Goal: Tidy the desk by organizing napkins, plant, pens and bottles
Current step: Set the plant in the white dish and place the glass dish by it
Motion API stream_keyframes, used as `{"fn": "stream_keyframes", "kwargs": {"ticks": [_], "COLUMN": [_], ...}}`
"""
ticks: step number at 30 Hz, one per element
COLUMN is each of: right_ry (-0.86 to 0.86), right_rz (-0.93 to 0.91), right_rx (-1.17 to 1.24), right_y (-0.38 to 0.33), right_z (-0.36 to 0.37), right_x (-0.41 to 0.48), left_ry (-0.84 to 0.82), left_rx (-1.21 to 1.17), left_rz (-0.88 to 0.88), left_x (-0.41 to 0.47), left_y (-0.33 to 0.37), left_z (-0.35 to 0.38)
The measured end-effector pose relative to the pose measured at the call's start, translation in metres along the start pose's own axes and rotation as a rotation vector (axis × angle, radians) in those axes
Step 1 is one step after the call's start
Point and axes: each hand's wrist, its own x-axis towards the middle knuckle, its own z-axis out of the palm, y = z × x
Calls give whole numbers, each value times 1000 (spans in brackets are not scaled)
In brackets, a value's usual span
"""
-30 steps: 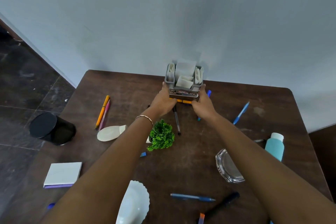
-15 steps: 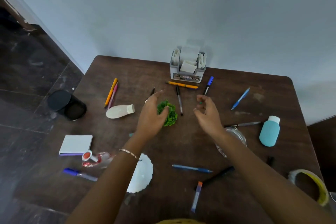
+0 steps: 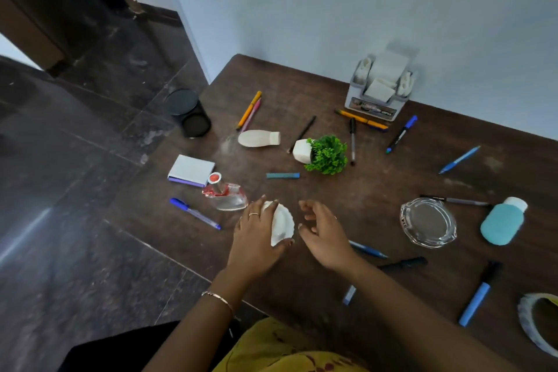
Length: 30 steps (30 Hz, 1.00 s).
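Holding the white scalloped ceramic dish (image 3: pixel 283 226) at lower centre, your left hand (image 3: pixel 256 235) has its grip curled round the rim; your right hand (image 3: pixel 324 234) hovers just beside it, grip loose and empty. The small green plant in a white pot (image 3: pixel 327 155) lies tipped over mid-frame; the grey napkin holder (image 3: pixel 377 100) stands upper right.

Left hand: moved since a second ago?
Yes: the left hand pulled back from the napkin holder toward the near edge of the desk, and now grips the white dish.
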Motion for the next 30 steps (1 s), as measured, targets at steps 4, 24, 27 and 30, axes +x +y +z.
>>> {"fn": "stream_keyframes", "kwargs": {"ticks": [4, 24, 27, 30], "right_ry": [-79, -215, -124, -35], "right_rz": [11, -19, -77, -49], "right_rx": [24, 51, 16, -174], "right_y": [-3, -14, -22, -30], "right_z": [8, -9, -9, -14], "right_x": [-5, -2, -1, -1], "left_ry": [19, -53, -102, -167], "left_rx": [114, -647, -937, -1114], "left_rz": [-27, -118, -179, -215], "left_x": [-1, -3, -3, -1], "left_y": [-4, 9, 19, 28], "left_z": [5, -10, -10, -10]}}
